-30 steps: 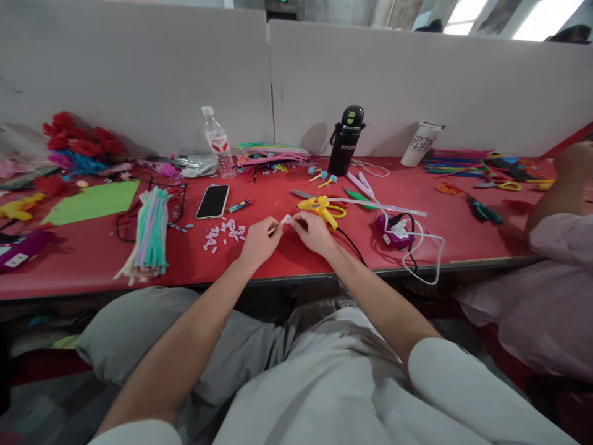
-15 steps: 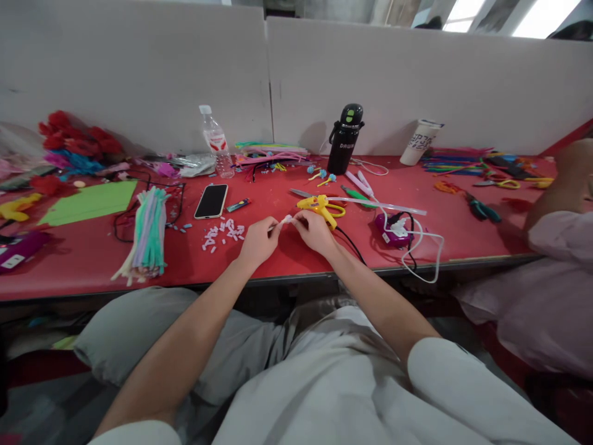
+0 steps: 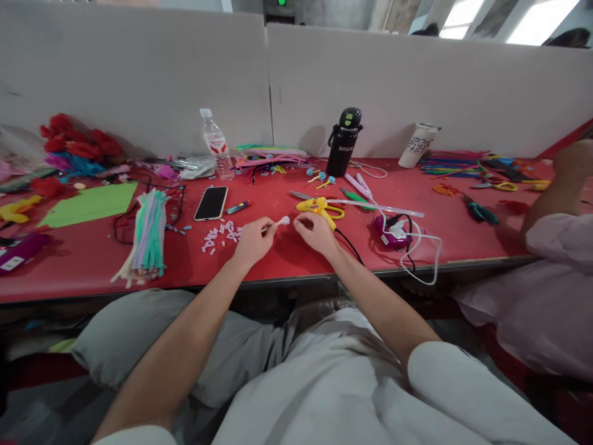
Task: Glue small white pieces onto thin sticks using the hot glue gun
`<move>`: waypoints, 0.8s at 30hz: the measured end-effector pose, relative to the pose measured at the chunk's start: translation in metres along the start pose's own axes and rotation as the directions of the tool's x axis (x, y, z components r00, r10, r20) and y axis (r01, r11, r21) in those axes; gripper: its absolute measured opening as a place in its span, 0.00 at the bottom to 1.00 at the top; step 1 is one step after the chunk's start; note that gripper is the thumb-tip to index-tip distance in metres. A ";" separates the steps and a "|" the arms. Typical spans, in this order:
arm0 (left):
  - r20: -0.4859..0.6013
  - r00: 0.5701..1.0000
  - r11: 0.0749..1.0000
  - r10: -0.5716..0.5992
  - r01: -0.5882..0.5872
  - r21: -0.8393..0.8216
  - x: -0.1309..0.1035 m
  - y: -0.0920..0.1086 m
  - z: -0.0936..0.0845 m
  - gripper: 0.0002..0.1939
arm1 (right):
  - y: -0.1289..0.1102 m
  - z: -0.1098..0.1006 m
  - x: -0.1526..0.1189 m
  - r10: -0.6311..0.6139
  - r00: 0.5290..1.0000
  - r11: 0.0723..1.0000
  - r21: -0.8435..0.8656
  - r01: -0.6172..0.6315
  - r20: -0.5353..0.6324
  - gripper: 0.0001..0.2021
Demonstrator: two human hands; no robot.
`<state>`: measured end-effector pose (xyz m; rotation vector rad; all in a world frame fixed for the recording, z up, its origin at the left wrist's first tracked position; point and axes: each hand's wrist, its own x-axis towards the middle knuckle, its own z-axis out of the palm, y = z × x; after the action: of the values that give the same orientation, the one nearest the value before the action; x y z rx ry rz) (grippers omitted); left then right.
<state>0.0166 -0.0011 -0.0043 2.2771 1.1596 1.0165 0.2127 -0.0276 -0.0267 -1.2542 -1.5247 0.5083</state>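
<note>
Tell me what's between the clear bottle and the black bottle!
In the head view, colourful fuzzy sticks lie between the clear bottle and the black bottle, with little blue-and-yellow pieces nearer the black bottle.

Red table point(image 3: 222, 256); yellow glue gun point(image 3: 315, 207); pale lilac clippings point(image 3: 214, 235).

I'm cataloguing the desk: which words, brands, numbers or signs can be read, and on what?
"DAWN": on the black bottle.
Too small or blurred to read: the dark characters on the white cup, the red-and-white label on the clear bottle, and the green sign.
</note>
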 end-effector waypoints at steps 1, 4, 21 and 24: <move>0.005 1.000 1.000 -0.001 0.001 -0.006 0.000 0.000 -0.001 0.11 | 0.000 0.000 0.000 0.018 1.000 1.000 0.019 -0.019 0.014 0.10; 0.029 1.000 1.000 -0.006 0.006 -0.007 0.001 0.002 -0.003 0.11 | 0.000 0.002 0.002 0.068 0.996 0.994 0.087 -0.073 0.065 0.12; 0.113 0.993 1.000 0.023 -0.023 -0.001 -0.001 0.002 -0.003 0.12 | -0.002 0.001 0.001 0.099 0.988 0.988 0.105 -0.111 0.118 0.13; 0.117 0.993 1.000 0.024 -0.025 0.001 -0.001 0.004 -0.003 0.12 | -0.004 0.001 0.001 0.101 0.988 0.989 0.097 -0.113 0.117 0.13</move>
<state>0.0158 -0.0043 0.0002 2.3244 1.0883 0.8780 0.2098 -0.0277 -0.0237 -1.2490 -1.5090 0.7302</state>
